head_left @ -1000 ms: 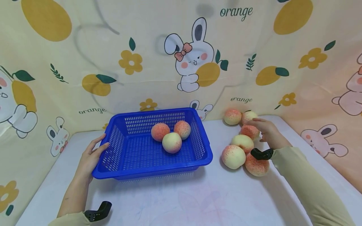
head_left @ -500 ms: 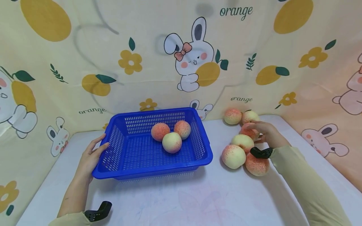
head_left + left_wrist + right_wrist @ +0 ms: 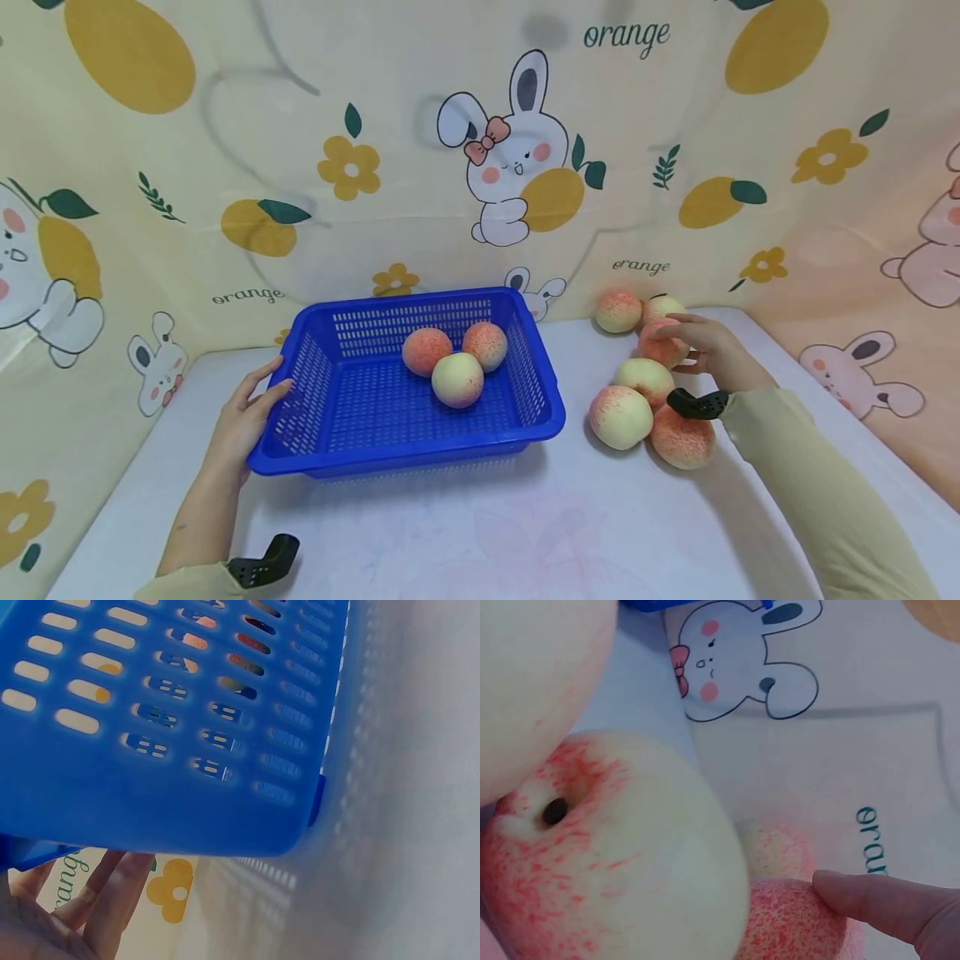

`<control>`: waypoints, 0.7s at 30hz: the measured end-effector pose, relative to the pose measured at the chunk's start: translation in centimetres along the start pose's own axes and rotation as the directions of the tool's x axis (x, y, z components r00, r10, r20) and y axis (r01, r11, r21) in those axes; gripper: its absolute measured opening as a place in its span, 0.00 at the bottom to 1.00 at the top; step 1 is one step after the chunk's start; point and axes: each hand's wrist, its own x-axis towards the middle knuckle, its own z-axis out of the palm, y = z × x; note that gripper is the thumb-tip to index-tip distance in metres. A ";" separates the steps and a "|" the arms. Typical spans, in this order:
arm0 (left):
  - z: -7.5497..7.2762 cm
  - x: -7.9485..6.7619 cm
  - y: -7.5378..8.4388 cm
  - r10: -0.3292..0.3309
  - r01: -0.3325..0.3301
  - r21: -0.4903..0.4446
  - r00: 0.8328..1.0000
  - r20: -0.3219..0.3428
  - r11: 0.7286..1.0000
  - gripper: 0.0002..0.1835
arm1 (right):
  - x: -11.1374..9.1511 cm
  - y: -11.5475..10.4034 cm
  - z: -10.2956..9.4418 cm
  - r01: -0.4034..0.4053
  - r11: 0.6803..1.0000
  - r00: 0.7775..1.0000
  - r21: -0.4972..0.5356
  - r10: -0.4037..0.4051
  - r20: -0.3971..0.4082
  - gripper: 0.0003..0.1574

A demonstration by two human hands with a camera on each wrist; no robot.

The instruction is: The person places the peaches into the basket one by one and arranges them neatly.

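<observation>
My left hand (image 3: 238, 421) grips the left rim of a blue plastic basket (image 3: 405, 458); in the left wrist view its fingers (image 3: 112, 900) show at the basket's edge. Inside the basket lie three peaches: a reddish one (image 3: 427, 352), a pale one (image 3: 457, 380) and a speckled one (image 3: 484, 346). Over on the right, my right hand (image 3: 723, 354) holds a red peach (image 3: 656, 343) between thumb and fingers. The right wrist view shows a fingertip pressed on that red peach (image 3: 787, 922), with a pale peach (image 3: 660, 832) large in front of it.
Behind the held peach sit two more, a pink one (image 3: 618, 311) and a yellowish one (image 3: 663, 307). Nearer lie a pale yellow peach (image 3: 645, 381), a cream one (image 3: 621, 417) and a red one (image 3: 682, 439) under the right wrist. A printed cloth (image 3: 465, 167) hangs behind the white table (image 3: 450, 533).
My right hand has lowered its fingers around the red peach, taken hold of it and shifted it slightly up in view. The left hand and basket stay put.
</observation>
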 end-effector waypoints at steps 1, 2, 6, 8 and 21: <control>0.0 0.0 0.0 -0.001 0.001 0.002 1.000 -0.002 1.000 0.36 | -0.1 -0.3 0.0 -0.007 1.000 1.000 -0.014 0.007 0.000 0.27; 0.0 0.0 0.0 -0.001 0.001 0.002 1.000 -0.001 1.000 0.36 | 0.1 -0.3 -0.1 -0.012 1.000 1.000 -0.028 0.012 -0.002 0.29; 0.0 0.0 0.0 -0.002 0.002 0.007 1.000 0.002 1.000 0.36 | 1.6 -0.3 -0.4 -0.113 0.993 0.993 -0.030 0.113 -0.020 0.42; 0.0 -0.1 0.0 -0.001 0.001 0.009 1.000 0.001 1.000 0.36 | 2.6 -0.2 -0.6 -0.175 0.985 0.984 -0.013 0.174 -0.033 0.49; -0.1 -0.1 0.1 0.004 -0.004 0.016 1.000 0.004 1.000 0.37 | 1.7 -1.9 0.3 -0.137 0.991 0.990 0.004 0.137 -0.009 0.51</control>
